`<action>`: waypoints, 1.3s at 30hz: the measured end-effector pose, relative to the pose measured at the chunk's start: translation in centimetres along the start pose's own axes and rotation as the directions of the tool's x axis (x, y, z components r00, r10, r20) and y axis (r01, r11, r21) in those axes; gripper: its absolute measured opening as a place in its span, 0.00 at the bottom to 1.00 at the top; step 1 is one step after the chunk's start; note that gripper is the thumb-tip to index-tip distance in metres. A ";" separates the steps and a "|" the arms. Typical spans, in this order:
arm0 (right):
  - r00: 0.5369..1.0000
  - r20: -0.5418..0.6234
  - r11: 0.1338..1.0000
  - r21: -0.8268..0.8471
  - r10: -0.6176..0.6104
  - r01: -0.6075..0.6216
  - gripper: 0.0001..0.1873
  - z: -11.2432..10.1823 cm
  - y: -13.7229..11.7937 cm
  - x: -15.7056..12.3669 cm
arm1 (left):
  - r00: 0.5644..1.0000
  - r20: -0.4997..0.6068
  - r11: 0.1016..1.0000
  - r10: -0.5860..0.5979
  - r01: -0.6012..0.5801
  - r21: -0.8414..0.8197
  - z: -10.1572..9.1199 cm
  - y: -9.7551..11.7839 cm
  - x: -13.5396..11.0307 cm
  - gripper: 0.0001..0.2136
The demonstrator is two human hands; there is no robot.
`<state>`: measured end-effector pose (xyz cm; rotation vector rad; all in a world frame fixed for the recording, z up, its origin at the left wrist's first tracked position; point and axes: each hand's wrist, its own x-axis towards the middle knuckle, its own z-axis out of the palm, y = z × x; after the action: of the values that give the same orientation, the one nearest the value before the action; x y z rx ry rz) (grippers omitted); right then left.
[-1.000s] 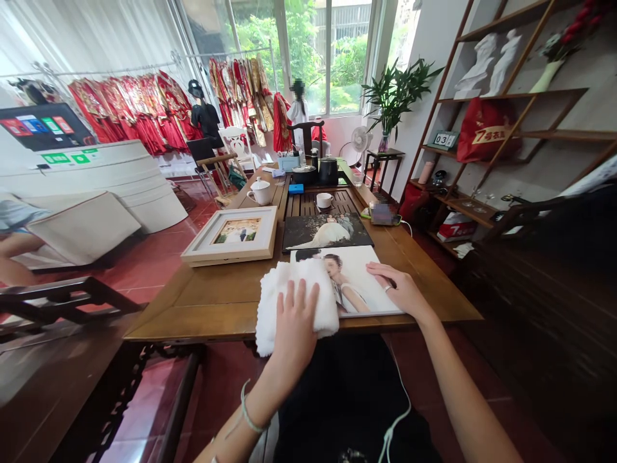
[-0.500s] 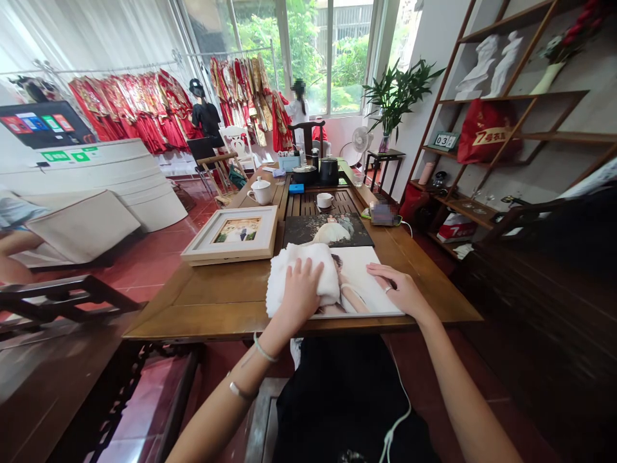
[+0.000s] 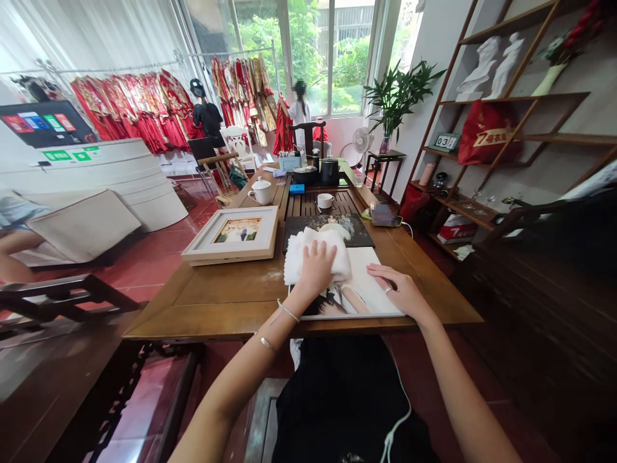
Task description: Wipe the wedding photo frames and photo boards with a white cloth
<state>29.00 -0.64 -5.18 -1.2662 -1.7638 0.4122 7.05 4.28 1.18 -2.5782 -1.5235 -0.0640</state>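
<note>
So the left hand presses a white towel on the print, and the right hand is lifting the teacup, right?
Not quite. The head view shows the right hand resting flat on the print, not lifting the teacup, which stands farther up the table. The left hand does press the white towel on the print.

White cloth [image 3: 315,256], brown wooden table [image 3: 226,299], red robes [image 3: 139,109], black teapot [image 3: 329,171].

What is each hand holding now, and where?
Nothing is gripped. The left hand lies open on top of the white towel, pressing it onto the photo print; the right hand rests flat on the print's right side.
</note>
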 end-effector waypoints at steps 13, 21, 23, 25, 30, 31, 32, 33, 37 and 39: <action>0.999 0.043 0.999 -0.028 -0.018 0.019 0.19 -0.3 0.3 0.0 | 0.999 0.020 0.999 0.035 -0.035 -0.011 -0.7 8.1 -4.1 0.29; 0.998 0.066 1.000 0.019 0.001 -0.002 0.20 -0.5 -0.4 -0.1 | 1.000 -0.008 0.999 0.002 -0.002 0.039 -0.6 11.8 -7.4 0.27; 0.998 0.065 1.000 0.015 -0.003 0.002 0.20 -0.6 -0.4 0.0 | 0.998 0.041 0.999 0.054 -0.054 0.006 -1.2 10.9 -6.8 0.30; 0.998 0.063 1.000 -0.005 -0.009 0.009 0.21 -0.6 -0.4 0.0 | 0.987 0.085 0.990 0.137 -0.134 -0.041 -1.8 8.9 -5.5 0.32; 0.999 0.032 0.999 -0.048 -0.014 0.015 0.18 -0.3 -0.2 0.0 | 0.938 0.093 0.940 0.335 -0.325 -0.105 -2.2 3.2 -1.0 0.29; 1.000 0.023 0.999 -0.048 -0.018 0.019 0.17 -0.3 -0.2 0.0 | 0.933 0.085 0.934 0.351 -0.342 -0.102 -1.9 2.6 0.0 0.29; 1.000 0.016 0.999 -0.047 -0.023 0.024 0.17 -0.2 -0.1 0.1 | 0.931 0.074 0.931 0.359 -0.351 -0.097 -1.6 2.1 0.9 0.29; 1.000 0.011 0.998 -0.047 -0.029 0.029 0.16 -0.1 -0.1 0.1 | 0.929 0.063 0.930 0.363 -0.357 -0.091 -1.2 1.9 1.7 0.30; 1.000 0.003 0.999 -0.048 -0.021 0.022 0.15 0.0 0.2 0.1 | 0.939 0.030 0.937 0.344 -0.341 -0.073 0.0 2.3 3.5 0.31; 1.000 -0.007 0.999 -0.053 -0.007 0.007 0.15 0.0 0.3 0.1 | 0.947 0.017 0.945 0.320 -0.319 -0.068 0.3 2.9 3.4 0.31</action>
<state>29.19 -0.45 -5.34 -1.2968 -1.7832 0.3593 11.17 5.87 1.01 -2.8520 -1.1072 -0.0418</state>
